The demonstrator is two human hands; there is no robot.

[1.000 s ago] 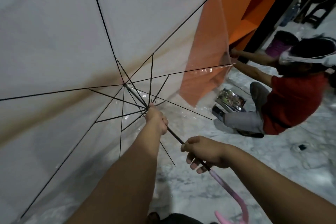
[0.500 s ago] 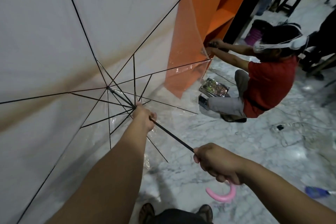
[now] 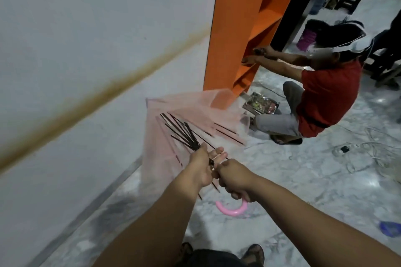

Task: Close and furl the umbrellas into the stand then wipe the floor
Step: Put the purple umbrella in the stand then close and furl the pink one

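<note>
- We have the transparent pink-tinted umbrella with black metal ribs [image 3: 186, 119] mostly collapsed: its ribs are gathered into a loose bundle near our hands and the clear canopy hangs in slack, billowing folds rather than stretched flat
- We judge the closing step nearly done, but the furling is not: the canopy is still puffed out and unwrapped, and we see no strap fastened round it
- We see no umbrella stand in view, so placing the umbrella in it is still ahead, and so is wiping the grey-veined white marble floor [image 3: 303, 180]; we cannot tell whether other umbrellas remain
- Our left hand [image 3: 204, 165] sits on the shaft where the ribs converge, its fingers reaching forward along the shaft and fairly straight rather than wrapped round it; blur keeps us from saying how firmly it presses
- Our right hand [image 3: 235, 178] is curled tight round the shaft just above the curved pink plastic crook handle [image 3: 232, 209], which hooks out below our fist
- The two hands touch or nearly touch each other on the shaft
- The umbrella is held in the air in front of us, above the floor and beside the white wall with a brown smear [image 3: 86, 50]
- Its long axis runs from the handle, nearest us and low, away and up-left in the picture toward the tip, which is hidden in the canopy folds and points toward the foot of the orange shelving unit [image 3: 238, 28]
- A crouching person in a red shirt [image 3: 325, 93] works at that shelf, well apart from our umbrella
</note>
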